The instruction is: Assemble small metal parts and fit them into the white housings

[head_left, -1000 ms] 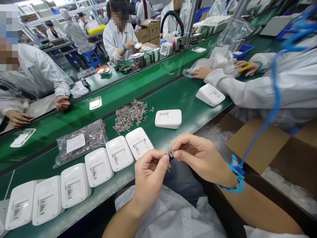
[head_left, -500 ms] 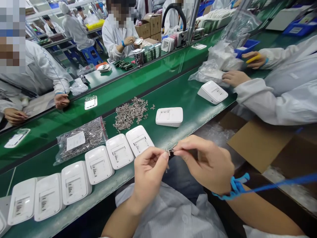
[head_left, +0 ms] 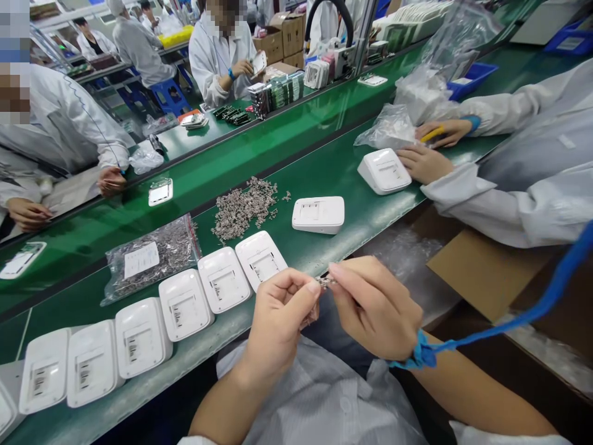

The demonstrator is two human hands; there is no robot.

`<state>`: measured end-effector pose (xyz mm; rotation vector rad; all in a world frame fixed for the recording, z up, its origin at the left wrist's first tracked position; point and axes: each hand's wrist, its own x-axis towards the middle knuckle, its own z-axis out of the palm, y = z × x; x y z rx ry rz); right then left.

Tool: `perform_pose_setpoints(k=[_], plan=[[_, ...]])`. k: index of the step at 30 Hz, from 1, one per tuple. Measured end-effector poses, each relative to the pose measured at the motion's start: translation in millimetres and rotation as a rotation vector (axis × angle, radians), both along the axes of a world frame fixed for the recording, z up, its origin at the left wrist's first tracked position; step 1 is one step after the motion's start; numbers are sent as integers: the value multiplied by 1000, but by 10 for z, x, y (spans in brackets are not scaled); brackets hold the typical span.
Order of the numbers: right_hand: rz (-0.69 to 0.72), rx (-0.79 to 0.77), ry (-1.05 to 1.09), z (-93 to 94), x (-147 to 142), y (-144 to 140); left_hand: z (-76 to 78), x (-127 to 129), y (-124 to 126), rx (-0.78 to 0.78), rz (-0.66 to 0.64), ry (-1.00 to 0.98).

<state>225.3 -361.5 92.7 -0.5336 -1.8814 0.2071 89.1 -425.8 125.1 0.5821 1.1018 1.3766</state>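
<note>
My left hand [head_left: 282, 315] is closed, thumb against curled fingers, on small silvery metal clips [head_left: 325, 282] that stick out toward the right. My right hand [head_left: 377, 309], with a blue wrist strap [head_left: 419, 353], pinches at the same clips from the other side. Their exact shape is too small to make out. Both hands hover just off the bench's front edge. Beyond them lies a heap of similar metal pieces [head_left: 243, 207]. A single white plastic housing [head_left: 318, 214] sits to its right, and a row of white housings [head_left: 223, 281] with open compartments stands left of my hands.
A clear bag of metal parts [head_left: 151, 256] lies behind the row. At right, a co-worker's hands [head_left: 428, 162] are beside another white housing [head_left: 385, 171] and a plastic bag [head_left: 389, 127]. A green conveyor [head_left: 199, 176] carries small white frames. An open cardboard box [head_left: 486, 272] stands below right.
My right hand has shifted slightly, its fingers still at the clips beside my left hand. At right, the co-worker's hands have come together near the housing, which has moved a little left.
</note>
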Motion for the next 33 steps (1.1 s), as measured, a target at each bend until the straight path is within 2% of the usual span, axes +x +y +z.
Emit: perform_pose_setpoints(k=[4, 7, 10, 13, 16, 19, 21, 23, 26, 28, 30, 33], plan=[[20, -98, -79, 85, -1, 19, 32, -41, 60, -6, -38, 37], [19, -144, -46, 137, -64, 162, 110, -187, 251, -23, -97, 125], [68, -162, -38, 195, -200, 539, 189, -469, 666, -5, -221, 339], [113, -199, -147, 213, -392, 1166, 154, -823, 1275, 17, -357, 576], [88, -266, -404, 143, -622, 1893, -77, -1141, 1932, 15, -332, 852], [-4, -348, -741, 13, -829, 2522, -420, -1357, 2482, 73, -303, 1281], [-53, -394, -903, -84, -926, 2842, -620, -1445, 2742, 139, -378, 1551], [-81, -445, -985, -185, -985, 3084, -752, -1501, 2912, 217, -484, 1743], [-117, -496, -1069, -345, -1021, 3311, -821, -1544, 3044, 367, -634, 1898], [-166, -443, -1117, -442, -1030, 3363, -818, -1552, 3088, 460, -716, 1933], [-200, -333, -1121, -500, -1042, 3328, -807, -1549, 3118, 527, -776, 1943], [-147, -211, -1097, -483, -1079, 3150, -788, -1552, 3144, 575, -836, 1962]])
